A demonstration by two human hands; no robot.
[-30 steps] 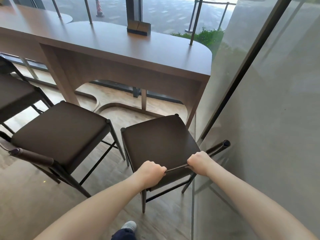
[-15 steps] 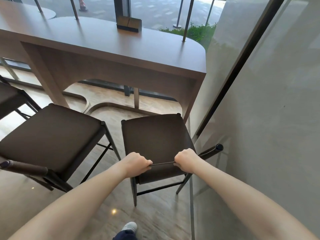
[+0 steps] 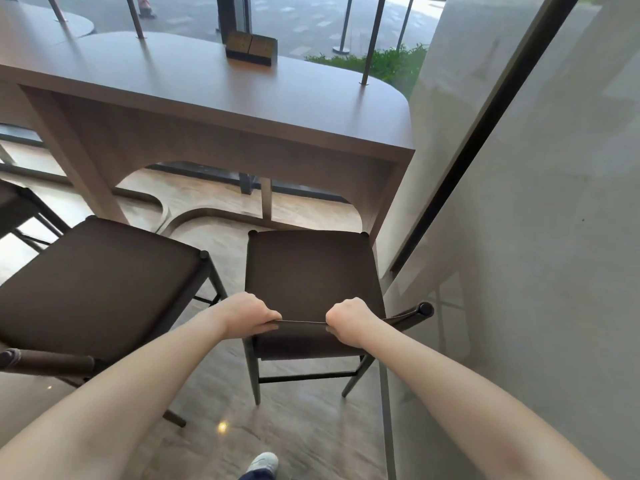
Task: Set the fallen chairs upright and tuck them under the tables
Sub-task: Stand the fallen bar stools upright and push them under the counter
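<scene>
A dark brown chair [image 3: 308, 271] stands upright in front of the right end of the wooden table [image 3: 242, 109]. Its front edge is close to the table's right leg panel. My left hand [image 3: 251, 318] and my right hand [image 3: 349, 322] both grip the chair's low backrest bar, fingers curled over it. The bar's right end sticks out past my right hand toward the glass wall.
A second brown chair [image 3: 100, 285] stands upright just to the left, turned at an angle. A glass wall [image 3: 519, 237] with a dark frame runs close along the right. A small wooden sign holder [image 3: 251, 48] sits on the table. My shoe [image 3: 263, 462] shows below.
The chair has turned square to the table and slid forward toward it, both hands staying on the backrest bar. The view has shifted slightly right.
</scene>
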